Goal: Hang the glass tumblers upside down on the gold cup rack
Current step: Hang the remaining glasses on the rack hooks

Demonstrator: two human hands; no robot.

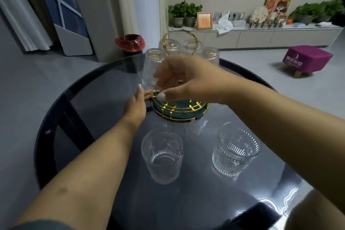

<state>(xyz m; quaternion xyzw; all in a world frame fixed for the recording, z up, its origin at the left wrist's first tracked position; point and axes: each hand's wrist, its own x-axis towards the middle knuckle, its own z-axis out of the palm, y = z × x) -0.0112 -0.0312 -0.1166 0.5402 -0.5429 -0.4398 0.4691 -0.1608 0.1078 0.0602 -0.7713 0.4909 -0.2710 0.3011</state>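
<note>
The gold cup rack [179,107], with a teal base and a ring handle on top, stands at the middle of the round dark glass table [89,99]. Several ribbed glass tumblers hang upside down on it; the nearest left one [152,65] sits just beside my right hand. My right hand [184,78] hovers over the rack's front with its fingers apart and blurred, fingertips at that tumbler's side and thumb pointing down. My left hand [137,103] grips the base's left edge. Two tumblers stand upright in front of the rack, one to the left [162,155] and one to the right [235,152].
A dark object [259,214] lies at the table's near right edge. Beyond the table are a bin with a red bag [130,42], a purple stool [308,60] on the floor and a low cabinet [261,37] with plants and frames.
</note>
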